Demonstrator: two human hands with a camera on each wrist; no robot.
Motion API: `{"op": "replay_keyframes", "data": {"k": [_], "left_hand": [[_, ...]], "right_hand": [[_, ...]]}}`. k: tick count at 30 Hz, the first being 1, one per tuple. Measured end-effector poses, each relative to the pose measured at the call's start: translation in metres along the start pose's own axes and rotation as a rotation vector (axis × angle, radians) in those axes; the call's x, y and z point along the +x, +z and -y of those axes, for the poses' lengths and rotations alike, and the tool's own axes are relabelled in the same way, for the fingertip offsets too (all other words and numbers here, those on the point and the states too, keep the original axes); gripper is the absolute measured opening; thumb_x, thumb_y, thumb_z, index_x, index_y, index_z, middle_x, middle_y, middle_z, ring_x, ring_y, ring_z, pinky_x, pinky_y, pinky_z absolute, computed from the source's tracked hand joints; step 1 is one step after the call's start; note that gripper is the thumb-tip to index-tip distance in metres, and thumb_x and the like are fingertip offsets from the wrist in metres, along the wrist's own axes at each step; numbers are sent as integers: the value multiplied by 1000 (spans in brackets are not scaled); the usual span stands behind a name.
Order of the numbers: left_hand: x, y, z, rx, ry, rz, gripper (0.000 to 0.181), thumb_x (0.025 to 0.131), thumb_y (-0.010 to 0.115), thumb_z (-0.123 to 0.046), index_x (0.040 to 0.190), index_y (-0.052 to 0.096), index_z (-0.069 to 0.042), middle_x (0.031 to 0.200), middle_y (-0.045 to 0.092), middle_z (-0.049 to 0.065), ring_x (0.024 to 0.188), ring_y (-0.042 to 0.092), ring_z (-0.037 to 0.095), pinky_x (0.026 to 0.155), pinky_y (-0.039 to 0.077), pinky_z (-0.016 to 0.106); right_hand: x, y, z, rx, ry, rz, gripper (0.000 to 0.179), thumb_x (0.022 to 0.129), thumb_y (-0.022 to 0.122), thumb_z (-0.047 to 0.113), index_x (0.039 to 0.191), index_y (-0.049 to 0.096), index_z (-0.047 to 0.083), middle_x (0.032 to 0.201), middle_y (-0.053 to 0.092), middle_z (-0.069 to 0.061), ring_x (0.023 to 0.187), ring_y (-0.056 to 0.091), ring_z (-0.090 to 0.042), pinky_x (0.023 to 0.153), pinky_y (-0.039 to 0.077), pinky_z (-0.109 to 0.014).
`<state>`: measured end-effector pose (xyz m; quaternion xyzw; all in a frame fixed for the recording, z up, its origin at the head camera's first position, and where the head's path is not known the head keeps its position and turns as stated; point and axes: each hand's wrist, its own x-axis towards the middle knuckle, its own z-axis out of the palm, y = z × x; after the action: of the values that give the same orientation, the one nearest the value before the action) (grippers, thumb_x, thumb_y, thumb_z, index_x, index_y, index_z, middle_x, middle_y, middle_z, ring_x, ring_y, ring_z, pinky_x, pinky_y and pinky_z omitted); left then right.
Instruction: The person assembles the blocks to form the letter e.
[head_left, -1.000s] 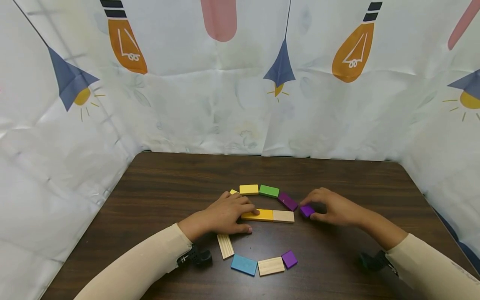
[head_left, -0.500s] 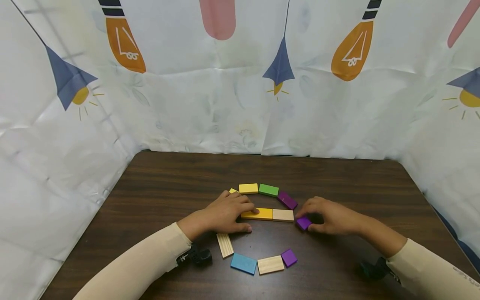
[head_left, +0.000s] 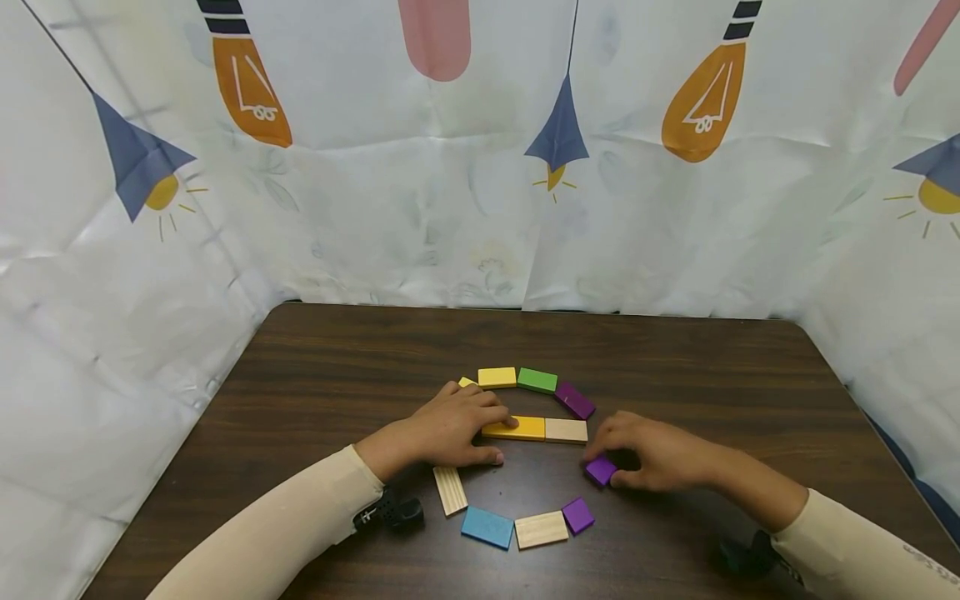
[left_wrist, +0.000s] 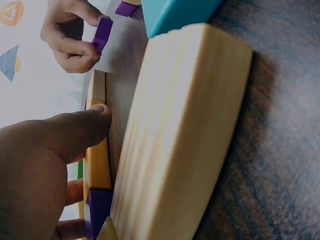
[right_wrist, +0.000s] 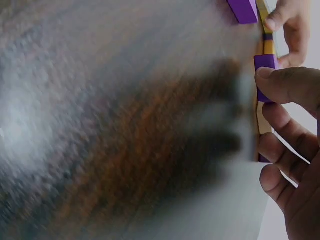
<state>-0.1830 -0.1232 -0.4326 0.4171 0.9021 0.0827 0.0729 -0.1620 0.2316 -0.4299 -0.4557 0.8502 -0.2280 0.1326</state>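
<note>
My right hand (head_left: 660, 454) pinches a small purple block (head_left: 601, 471) between thumb and fingers. The block is just in front of the pale wooden block (head_left: 566, 431) at the right end of the middle row. My left hand (head_left: 446, 427) rests on the left part of the arrangement, one fingertip on the yellow-orange block (head_left: 528, 428). In the left wrist view a ridged wooden block (left_wrist: 165, 120) stands close to the left thumb. The right wrist view shows the right thumb (right_wrist: 280, 82) on the purple block's side. Some blocks are hidden under the left hand.
At the back curve yellow (head_left: 497, 377), green (head_left: 537, 381) and dark purple (head_left: 574, 400) blocks. Nearer lie a blue block (head_left: 487, 527), a wooden block (head_left: 542, 530) and another purple block (head_left: 578, 516). All lie on a dark brown table (head_left: 360, 350) before a printed curtain (head_left: 360, 225).
My right hand has moved toward me and slightly left with the purple block, from beside the dark purple block to past the middle row's end. The left hand has stayed in place.
</note>
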Motion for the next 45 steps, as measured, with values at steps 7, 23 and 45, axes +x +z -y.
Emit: {"op": "replay_keyframes", "data": {"k": [7,23,45], "left_hand": [[-1,0,0,-7,-2,-1,48,95,68,-53,137,62,-32,133,59,-8,126,49,19,98,36,46],[0,1,0,-6,-5,0,48,95,68,-54,138,62,-32,133,59,-8,127,49,19,104,34,51],[-1,0,-1,32,9,11,51,95,66,-56,140,61,-31,136,58,-8,130,48,19,104,34,50]], "right_hand": [[0,5,4,-2,-31,7,40,88,80,15,125,70,30,120,59,17,112,54,-9,91,53,-34],[1,13,10,24,-61,48,42,87,80,15,124,71,31,118,59,21,113,52,-6,92,52,-33],[0,9,17,29,51,97,53,87,81,29,137,63,31,130,57,18,120,52,-8,98,50,-38]]}}
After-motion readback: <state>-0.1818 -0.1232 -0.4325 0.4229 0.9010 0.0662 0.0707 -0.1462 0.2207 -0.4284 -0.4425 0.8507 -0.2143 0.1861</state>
